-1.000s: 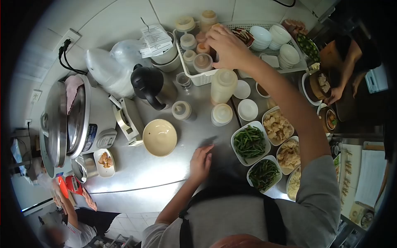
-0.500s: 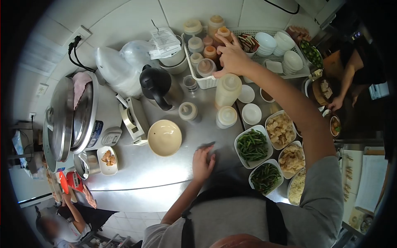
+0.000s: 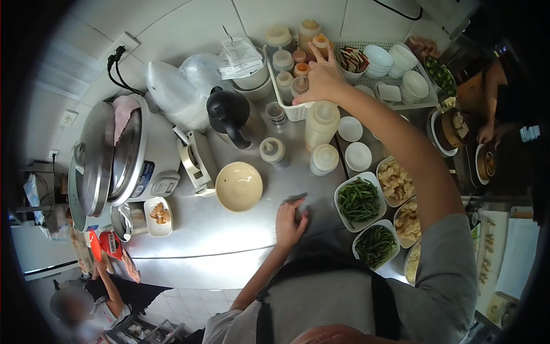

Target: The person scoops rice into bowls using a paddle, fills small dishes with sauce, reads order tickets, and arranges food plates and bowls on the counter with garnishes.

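My right hand (image 3: 325,80) reaches into a white plastic basket (image 3: 296,112) of squeeze bottles. Its fingers are spread, two of them extending toward an orange-topped squeeze bottle (image 3: 321,42). The thumb lies beside a clear-capped squeeze bottle (image 3: 299,85); a firm grip on either cannot be made out. Below the hand, a tall squeeze bottle of pale sauce (image 3: 322,121) and a shorter white-capped one (image 3: 325,159) stand on the steel counter. My left hand (image 3: 291,222) rests on the counter, fingers apart and holding nothing, to the lower right of an empty cream bowl (image 3: 239,187).
Dishes of green beans (image 3: 360,200) and fried pieces (image 3: 395,182) stand at right. A black-topped jug (image 3: 226,114), a tape dispenser (image 3: 197,163) and a large cooker (image 3: 150,160) occupy the left. Other people's hands (image 3: 486,133) work at far right and lower left.
The whole view has shifted, so the counter items appear farther right. My right hand remains over the basket with its fingers slightly closer together. My left hand stays on the counter.
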{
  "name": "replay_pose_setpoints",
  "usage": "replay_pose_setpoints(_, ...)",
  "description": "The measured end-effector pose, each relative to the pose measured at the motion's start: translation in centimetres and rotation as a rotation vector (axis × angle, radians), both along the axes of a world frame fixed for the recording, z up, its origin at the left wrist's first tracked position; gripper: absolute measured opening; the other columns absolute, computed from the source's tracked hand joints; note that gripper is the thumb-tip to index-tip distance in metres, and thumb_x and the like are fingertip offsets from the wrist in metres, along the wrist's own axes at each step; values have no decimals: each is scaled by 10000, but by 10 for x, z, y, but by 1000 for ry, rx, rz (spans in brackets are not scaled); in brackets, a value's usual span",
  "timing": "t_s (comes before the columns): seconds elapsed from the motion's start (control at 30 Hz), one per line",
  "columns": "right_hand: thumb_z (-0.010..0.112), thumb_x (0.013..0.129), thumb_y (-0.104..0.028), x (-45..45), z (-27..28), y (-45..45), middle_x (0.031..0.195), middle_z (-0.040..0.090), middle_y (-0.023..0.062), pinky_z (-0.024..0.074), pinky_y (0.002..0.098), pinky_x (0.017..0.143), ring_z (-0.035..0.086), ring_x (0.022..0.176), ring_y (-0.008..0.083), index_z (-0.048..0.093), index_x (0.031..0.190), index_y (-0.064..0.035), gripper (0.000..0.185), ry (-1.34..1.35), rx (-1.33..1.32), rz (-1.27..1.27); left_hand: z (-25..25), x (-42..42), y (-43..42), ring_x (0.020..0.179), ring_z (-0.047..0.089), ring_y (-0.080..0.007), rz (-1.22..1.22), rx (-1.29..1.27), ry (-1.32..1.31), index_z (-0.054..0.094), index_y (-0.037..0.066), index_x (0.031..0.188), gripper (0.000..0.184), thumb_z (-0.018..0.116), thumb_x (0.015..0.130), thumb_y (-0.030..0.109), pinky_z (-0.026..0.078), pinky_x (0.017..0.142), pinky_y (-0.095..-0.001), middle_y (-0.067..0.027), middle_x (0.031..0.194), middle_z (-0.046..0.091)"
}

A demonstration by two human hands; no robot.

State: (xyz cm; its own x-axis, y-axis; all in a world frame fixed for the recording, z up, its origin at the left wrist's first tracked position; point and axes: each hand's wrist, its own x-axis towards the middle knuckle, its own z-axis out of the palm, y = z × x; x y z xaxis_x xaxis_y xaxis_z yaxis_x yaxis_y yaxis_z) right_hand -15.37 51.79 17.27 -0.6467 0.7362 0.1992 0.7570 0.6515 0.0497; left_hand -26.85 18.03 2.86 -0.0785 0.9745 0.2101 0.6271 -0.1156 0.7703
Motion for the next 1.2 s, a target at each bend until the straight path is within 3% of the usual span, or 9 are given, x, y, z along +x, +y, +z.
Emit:
replay_pose_setpoints(0.07,685,566,-613,-3,4,-1,954,609,190,88,620,1075,227,1354,355,668,788,101,748,-37,-47,-47,1,2,-1,829,510,-315,1,2,-7,577,66,1115,367,649,759,111,417,761,-395,-127,880,539)
replay_pose_setpoints(0.17,704,532,-530,-1,18,-2,1125,590,168,130,579,1081,275,1334,322,681,987,-20,685,-95,-159,-107,2,-1,-3,830,510,-318,10,13,-20,582,62,1104,350,643,763,111,418,760,-397,-128,871,539)
replay_pose_setpoints(0.27,722,511,-492,11,23,-7,1070,596,173,220,517,1081,372,1283,292,661,931,39,679,206,-65,-131,0,1,-6,852,518,-322,21,29,-27,589,59,1088,331,637,765,109,422,768,-401,-134,887,549)
replay_pose_setpoints(0.37,742,505,-445,38,47,-23,1108,582,173,375,406,994,501,1147,293,646,983,13,669,456,-142,-144,0,2,-6,879,525,-328,23,46,-27,596,58,1071,311,633,767,110,427,781,-404,-138,910,558)
replay_pose_setpoints(0.4,750,576,-415,51,58,-31,1101,590,141,453,343,883,565,1023,260,623,1029,12,636,520,-199,-97,1,2,-7,887,527,-330,21,42,-26,598,59,1064,304,632,768,112,428,786,-406,-139,917,559)
replay_pose_setpoints(0.67,645,823,-363,119,69,-80,1016,599,46,486,328,798,596,866,157,487,1208,-36,530,1705,-652,13,-3,5,-9,929,529,-333,7,35,6,601,59,1036,273,628,772,123,424,818,-399,-150,961,560)
replay_pose_setpoints(0.77,568,864,-387,139,62,-101,1065,595,105,482,344,844,594,980,204,471,1238,-43,517,1485,-655,-315,-4,5,-9,928,531,-323,5,50,16,602,50,1022,258,625,774,116,426,816,-390,-145,984,565)
replay_pose_setpoints(1.0,821,526,-286,186,-21,-112,1025,611,187,494,380,829,613,955,319,516,1162,-23,753,280,-390,-366,-5,7,-8,894,531,-307,12,77,42,612,59,1021,252,623,775,110,428,792,-378,-132,957,563)
replay_pose_setpoints(1.2,721,625,-75,196,-73,-109,968,630,147,505,409,784,610,926,332,569,1014,-66,418,-125,-139,-344,-2,7,-9,888,528,-312,14,75,47,618,63,1024,256,622,772,108,425,789,-382,-131,946,560)
